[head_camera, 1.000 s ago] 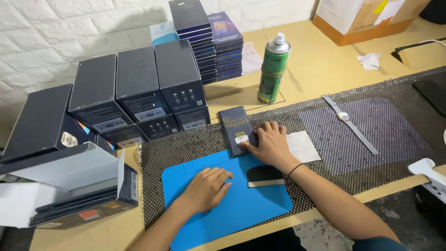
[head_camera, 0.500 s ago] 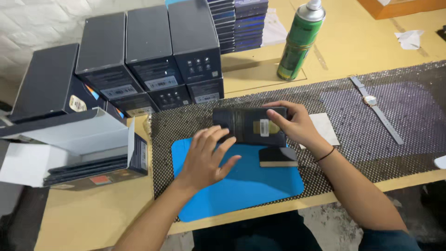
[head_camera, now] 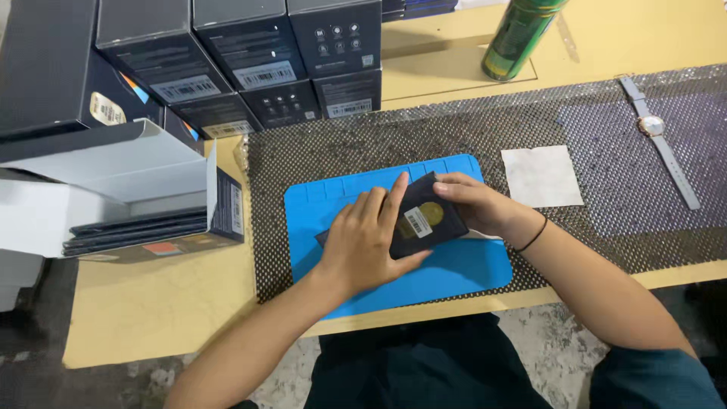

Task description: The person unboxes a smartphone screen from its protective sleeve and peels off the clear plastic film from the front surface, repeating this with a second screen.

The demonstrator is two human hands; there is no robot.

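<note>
A small dark box [head_camera: 425, 217] with a white barcode sticker and a round gold sticker lies tilted over the blue mat [head_camera: 469, 269]. Both hands hold it. My left hand [head_camera: 369, 238] lies flat across its left half, fingers spread along the top face. My right hand [head_camera: 473, 204] grips its right edge, a thin black band on the wrist. The box's left end is hidden under my left hand.
The mat lies on black perforated matting [head_camera: 454, 129] over a yellow table. Rows of dark boxes [head_camera: 250, 64] stand at the back left, an open carton [head_camera: 144, 201] with flat packs at left. A green spray can [head_camera: 519, 34], a white square sheet [head_camera: 541, 176] and a wristwatch [head_camera: 655, 132] lie to the right.
The dark box came from the black matting down onto the blue mat. My left hand has closed over it. The view has shifted closer and leftward.
</note>
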